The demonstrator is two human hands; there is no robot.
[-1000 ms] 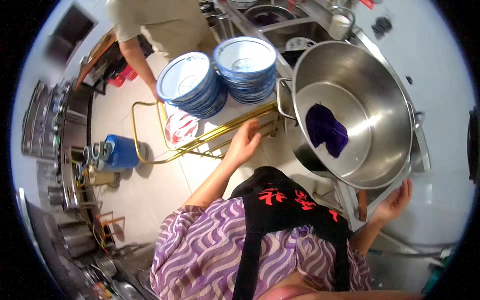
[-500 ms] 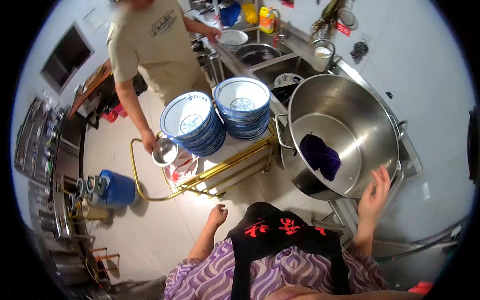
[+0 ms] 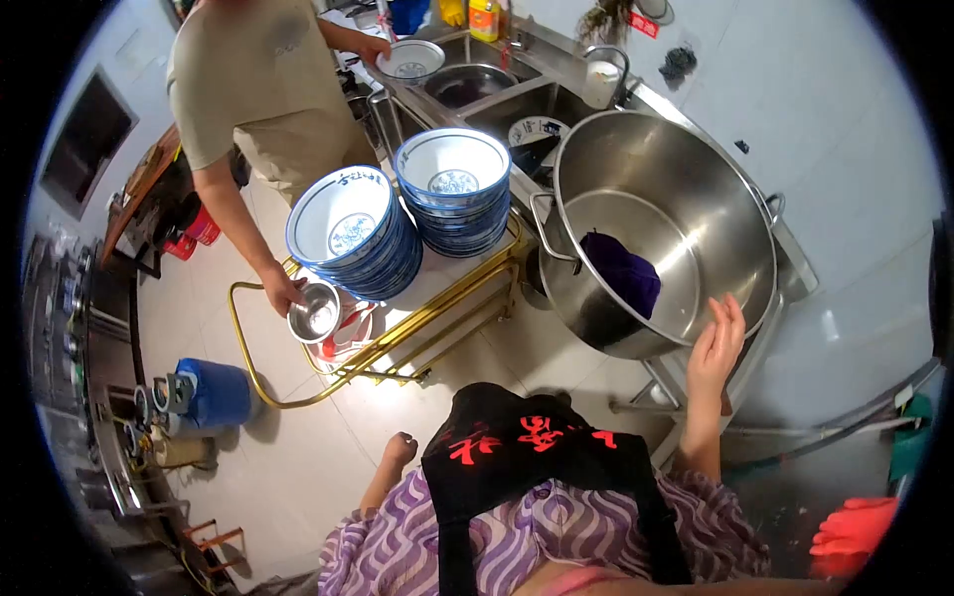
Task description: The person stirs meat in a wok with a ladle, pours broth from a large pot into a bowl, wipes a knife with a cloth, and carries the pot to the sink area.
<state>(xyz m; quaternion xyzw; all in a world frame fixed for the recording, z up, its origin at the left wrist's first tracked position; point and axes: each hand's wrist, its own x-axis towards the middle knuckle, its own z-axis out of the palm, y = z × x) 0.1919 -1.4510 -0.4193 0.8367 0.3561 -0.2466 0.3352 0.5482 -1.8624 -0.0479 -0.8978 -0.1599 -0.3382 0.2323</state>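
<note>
My right hand (image 3: pixel 716 344) is raised with its fingers stretched out, at the near rim of a large steel stockpot (image 3: pixel 664 164). Whether the fingers touch the rim I cannot tell. Inside the stockpot lies a dark purple cloth (image 3: pixel 624 274) on the bottom. My left hand (image 3: pixel 400 449) hangs low beside my black apron (image 3: pixel 527 437), fingers curled, with nothing seen in it. Beyond it, two stacks of blue-and-white bowls, a left stack (image 3: pixel 348 223) and a right stack (image 3: pixel 454 179), stand on a gold-framed cart (image 3: pixel 373 366).
Across the cart, another person (image 3: pixel 268 109) has one hand on a small steel bowl (image 3: pixel 315 312) and the other at a plate (image 3: pixel 410 62). Sinks (image 3: pixel 472 79) line the wall. A blue gas cylinder (image 3: pixel 214 390) stands on the floor at left; red gloves (image 3: pixel 853 528) hang lower right.
My view has shifted, so the cart, stockpot and hands sit further left in the picture. The red gloves show more fully. Both my hands keep much the same pose.
</note>
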